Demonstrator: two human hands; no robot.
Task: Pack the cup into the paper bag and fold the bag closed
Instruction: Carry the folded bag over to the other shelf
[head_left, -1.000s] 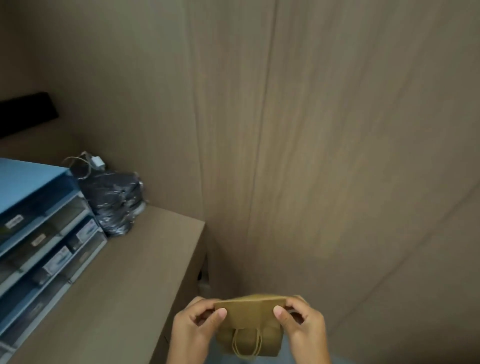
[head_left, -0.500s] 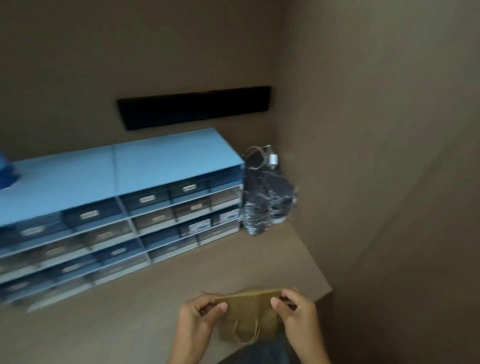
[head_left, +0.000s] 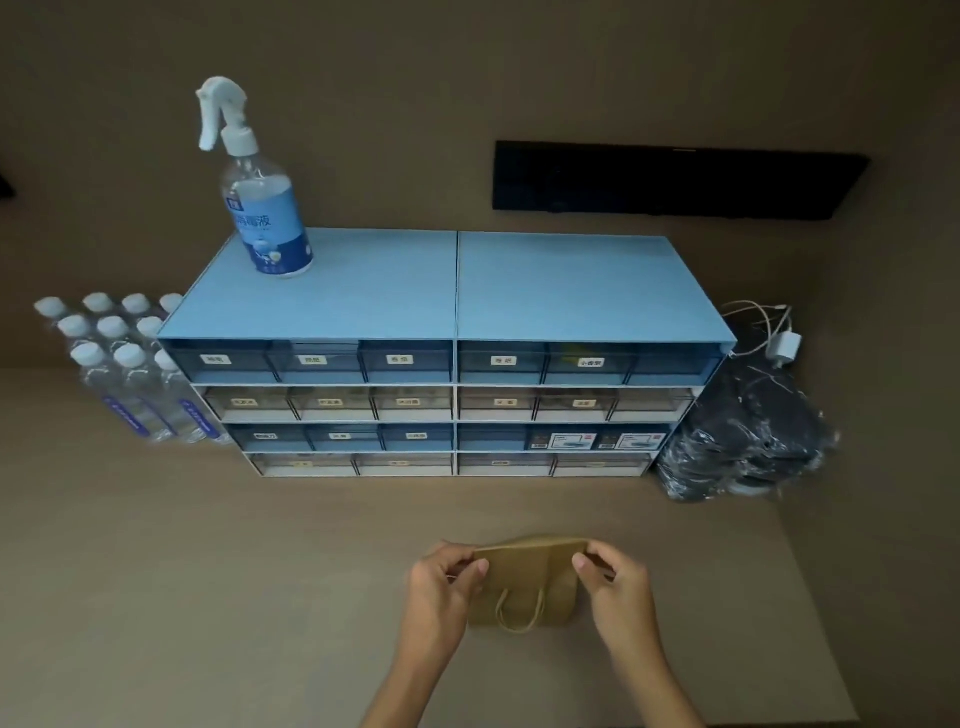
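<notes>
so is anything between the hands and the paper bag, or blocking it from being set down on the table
Nothing visible. The left hand and right hand already pinch the top corners of the paper bag. The table under and around it is bare; the drawer unit stands well behind. The cup cannot be seen.

Bare table (head_left: 208, 597) lies open to the left, right and front of the bag (head_left: 524, 582) held between both hands. Behind it a strip of bare table runs up to the drawer unit (head_left: 452, 364), flanked by bottles (head_left: 119, 374) on the left and black packets (head_left: 748, 441) on the right, walling off the back.
</notes>
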